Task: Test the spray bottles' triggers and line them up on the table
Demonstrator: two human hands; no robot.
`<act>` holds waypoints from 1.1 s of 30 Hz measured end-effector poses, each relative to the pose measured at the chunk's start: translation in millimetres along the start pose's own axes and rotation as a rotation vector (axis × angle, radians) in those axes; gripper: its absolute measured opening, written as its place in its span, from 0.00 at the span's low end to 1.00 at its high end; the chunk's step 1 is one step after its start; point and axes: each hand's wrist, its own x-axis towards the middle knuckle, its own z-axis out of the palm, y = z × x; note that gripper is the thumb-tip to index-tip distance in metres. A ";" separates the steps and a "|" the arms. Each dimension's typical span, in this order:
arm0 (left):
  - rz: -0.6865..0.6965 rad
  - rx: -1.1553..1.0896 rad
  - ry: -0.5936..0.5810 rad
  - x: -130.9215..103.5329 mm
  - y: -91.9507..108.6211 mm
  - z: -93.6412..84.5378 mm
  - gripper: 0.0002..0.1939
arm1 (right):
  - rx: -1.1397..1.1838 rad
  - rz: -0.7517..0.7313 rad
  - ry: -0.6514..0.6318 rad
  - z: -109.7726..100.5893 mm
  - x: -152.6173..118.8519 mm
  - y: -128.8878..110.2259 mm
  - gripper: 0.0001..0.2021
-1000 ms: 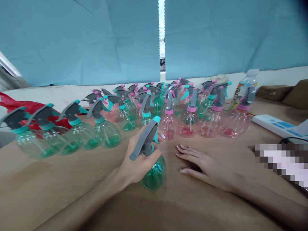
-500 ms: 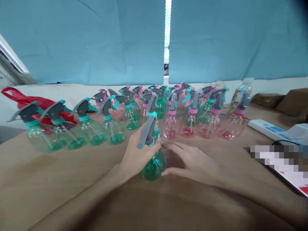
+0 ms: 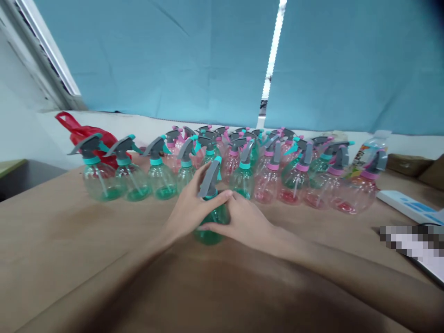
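- Sprayer [image 3: 209,236], green with a grey trigger head [image 3: 210,178], was at the near middle of the table [image 3: 86,259], in front of the rows, between both hands.
- Left hand [image 3: 190,206] gripped it high from the left, thumb across the front under the head; probably to control the top.
- Right hand [image 3: 248,222] closed around the body from the right, thumb lower across the front; probably to stop the round shell rolling or turning.
- Green bottles [image 3: 164,185] lined up at left, pink-collared bottles [image 3: 291,192] at right; likely grouped by colour, leaving working room in front.
- Hidden: most fingers behind the sprayer, collar mostly under the left thumb. Couldn't tell how tight it sat or whether the base touched wood.
- Back rows overlapped, no reliable count. Drinks bottle [image 3: 367,152] partly blocked by a pink-collared one.
- Forearms blurred; pixelated patch [image 3: 412,245] masked something at right edge.
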 end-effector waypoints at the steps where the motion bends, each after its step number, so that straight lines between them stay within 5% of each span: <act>1: 0.010 -0.022 -0.014 -0.6 -3.8 -5.4 0.34 | -0.015 0.005 0.001 0.5 3.8 1.3 0.34; 9: -0.066 -0.054 0.064 -26.3 -38.0 -36.9 0.20 | -0.182 0.074 -0.040 1.4 39.1 23.9 0.32; 14: -0.113 0.049 -0.003 -40.4 -53.6 -44.3 0.13 | -0.260 0.132 -0.077 -1.3 55.5 28.4 0.32; 33: -0.064 0.278 -0.147 -54.9 -61.7 -34.2 0.08 | -0.389 0.339 -0.143 -6.0 82.5 30.0 0.31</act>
